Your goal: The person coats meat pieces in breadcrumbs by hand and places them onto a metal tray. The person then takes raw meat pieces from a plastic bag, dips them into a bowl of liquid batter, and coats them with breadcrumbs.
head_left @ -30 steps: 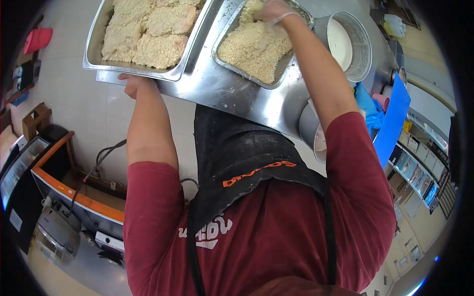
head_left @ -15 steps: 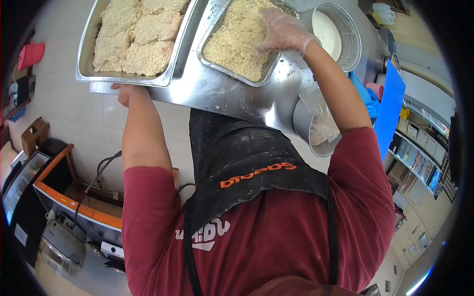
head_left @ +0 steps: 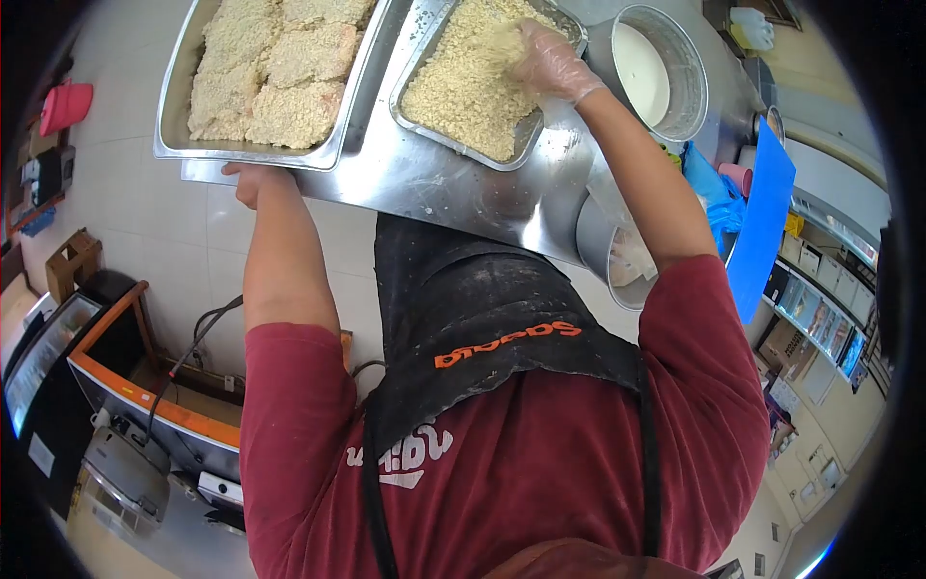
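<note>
My right hand (head_left: 554,64), in a clear plastic glove, is over the metal tray (head_left: 413,124) of pale coarse breadcrumbs (head_left: 473,82). Its fingers are drawn together around some crumbs, blurred where they meet the heap. My left hand (head_left: 258,183) is bare and curled at the edge of the steel table (head_left: 386,179), just below a deep steel pan (head_left: 246,157); the pan's rim hides part of its fingers. Inside that pan lie several flat crumb-coated pieces (head_left: 294,111) side by side.
A metal pot (head_left: 687,82) of white liquid (head_left: 640,75) stands right of the crumb tray. Another metal container (head_left: 596,232) with clear plastic in it sits by the table's near edge. A blue panel (head_left: 764,222) rises at the right. An orange-edged cabinet (head_left: 154,400) is at lower left.
My right hand has gone from spread over the crumbs to fingers drawn together, with crumbs stirred beside it. My left hand stays at the table edge.
</note>
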Motion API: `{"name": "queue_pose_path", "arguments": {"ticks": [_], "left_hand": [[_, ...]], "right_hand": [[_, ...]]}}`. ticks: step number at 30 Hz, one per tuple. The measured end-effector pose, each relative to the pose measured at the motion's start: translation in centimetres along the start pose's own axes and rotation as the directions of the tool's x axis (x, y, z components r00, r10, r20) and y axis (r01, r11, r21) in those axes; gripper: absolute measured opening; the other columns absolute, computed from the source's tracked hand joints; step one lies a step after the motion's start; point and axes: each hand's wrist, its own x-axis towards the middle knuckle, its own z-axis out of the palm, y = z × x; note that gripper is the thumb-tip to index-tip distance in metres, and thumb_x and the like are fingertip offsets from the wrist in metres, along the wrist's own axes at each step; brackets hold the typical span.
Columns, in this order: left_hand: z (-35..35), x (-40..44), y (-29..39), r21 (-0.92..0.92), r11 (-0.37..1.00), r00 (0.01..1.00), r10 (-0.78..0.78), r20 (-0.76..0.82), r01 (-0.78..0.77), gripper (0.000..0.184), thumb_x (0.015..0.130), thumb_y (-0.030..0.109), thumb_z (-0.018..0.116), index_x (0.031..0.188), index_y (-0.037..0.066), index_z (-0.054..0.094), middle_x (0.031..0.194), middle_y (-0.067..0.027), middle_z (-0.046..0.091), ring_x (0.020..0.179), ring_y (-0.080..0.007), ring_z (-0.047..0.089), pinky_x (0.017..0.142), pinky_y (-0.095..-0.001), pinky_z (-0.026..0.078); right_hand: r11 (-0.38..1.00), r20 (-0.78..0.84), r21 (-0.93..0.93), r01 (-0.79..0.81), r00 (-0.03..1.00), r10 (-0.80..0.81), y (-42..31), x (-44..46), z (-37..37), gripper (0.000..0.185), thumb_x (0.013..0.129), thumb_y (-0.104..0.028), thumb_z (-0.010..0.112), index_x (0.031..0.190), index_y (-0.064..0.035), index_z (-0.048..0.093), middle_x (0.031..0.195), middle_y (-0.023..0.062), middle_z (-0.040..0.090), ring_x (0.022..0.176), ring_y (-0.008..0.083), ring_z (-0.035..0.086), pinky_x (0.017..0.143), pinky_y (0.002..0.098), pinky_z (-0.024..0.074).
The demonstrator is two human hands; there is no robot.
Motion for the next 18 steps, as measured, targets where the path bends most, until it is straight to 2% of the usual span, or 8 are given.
{"name": "queue_pose_path", "arguments": {"ticks": [4,5,6,9,12,14,16,18], "left_hand": [[-1.7,-2.3,0.6,0.033,0.999,1.000,0.021,-0.004,-0.021,0.078,0.098,0.065,0.043,0.109,-0.006,0.071,0.119,-0.0230,0.071,0.105,-0.0390,0.070,0.092,-0.0486,0.057],[-1.6,-2.5,0.8,0.028,0.999,1.000,0.015,-0.002,-0.015,0.078,0.098,0.065,0.043,0.109,-0.006,0.071,0.119,-0.0230,0.071,0.105,-0.0389,0.070,0.091,-0.0486,0.057],[-1.6,-2.7,1.0,0.022,1.000,1.000,0.010,-0.001,-0.010,0.078,0.098,0.065,0.043,0.109,-0.007,0.071,0.119,-0.0229,0.071,0.104,-0.0387,0.070,0.091,-0.0485,0.057],[-2.2,-3.4,1.0,0.001,1.000,1.000,0.016,0.001,-0.016,0.078,0.098,0.065,0.044,0.106,-0.007,0.071,0.118,-0.0228,0.071,0.104,-0.0382,0.070,0.090,-0.0479,0.058],[-1.2,-2.1,0.8,-0.058,0.998,0.999,-0.026,-0.021,0.025,0.079,0.098,0.066,0.043,0.104,-0.007,0.072,0.117,-0.0226,0.072,0.103,-0.0378,0.071,0.089,-0.0472,0.058],[-1.1,-2.0,0.7,-0.213,0.969,0.992,-0.124,0.016,0.125,0.079,0.098,0.066,0.043,0.103,-0.007,0.072,0.117,-0.0225,0.072,0.102,-0.0375,0.071,0.088,-0.0469,0.058],[-0.3,-0.4,-0.1,-0.112,0.993,0.999,-0.032,0.019,0.034,0.079,0.097,0.067,0.043,0.104,-0.007,0.072,0.116,-0.0220,0.072,0.102,-0.0374,0.071,0.087,-0.0471,0.059],[0.5,0.7,-0.3,-0.026,0.999,1.000,0.022,0.014,-0.022,0.079,0.097,0.067,0.043,0.104,-0.006,0.072,0.115,-0.0216,0.073,0.101,-0.0373,0.071,0.086,-0.0473,0.059]], "right_hand": [[0.992,-0.278,-0.057,0.114,0.952,-0.125,-3.5,-2.9,1.3,0.063,0.088,-0.019,0.064,0.143,0.0086,0.048,0.134,0.0321,0.059,0.126,0.0411,0.059,0.108,0.0420,0.0486],[0.908,-0.165,-0.405,0.111,0.967,-0.192,-4.8,-4.2,2.8,0.065,0.093,-0.024,0.057,0.147,0.0103,0.042,0.144,0.0323,0.051,0.137,0.0419,0.049,0.116,0.0427,0.0396],[0.704,-0.034,-0.699,0.127,0.977,-0.210,-6.0,-5.7,4.4,0.068,0.098,-0.028,0.050,0.151,0.0120,0.037,0.153,0.0324,0.043,0.147,0.0428,0.039,0.123,0.0434,0.0306],[0.896,0.032,-0.388,0.215,0.975,-0.220,-8.5,-9.2,7.1,0.072,0.104,-0.039,0.039,0.155,0.0115,0.029,0.162,0.0305,0.031,0.153,0.0429,0.027,0.128,0.0467,0.0156],[0.941,-0.064,-0.319,0.117,0.987,-0.144,-7.7,-7.6,5.5,0.076,0.105,-0.043,0.033,0.153,0.0155,0.031,0.162,0.0317,0.029,0.156,0.0417,0.020,0.128,0.0483,0.0110],[0.924,-0.041,-0.361,0.128,0.987,-0.153,-6.6,-7.1,5.0,0.079,0.106,-0.049,0.033,0.152,0.0157,0.033,0.159,0.0313,0.036,0.153,0.0432,0.025,0.128,0.0483,0.0129],[0.931,0.066,-0.350,0.108,0.994,-0.090,-6.2,-6.6,4.8,0.081,0.106,-0.051,0.034,0.151,0.0158,0.034,0.157,0.0313,0.040,0.152,0.0422,0.030,0.128,0.0485,0.0143],[0.924,-0.075,-0.366,0.113,0.986,-0.150,-5.3,-5.4,4.4,0.082,0.106,-0.053,0.034,0.151,0.0159,0.035,0.154,0.0316,0.043,0.150,0.0404,0.035,0.127,0.0487,0.0171]]}}
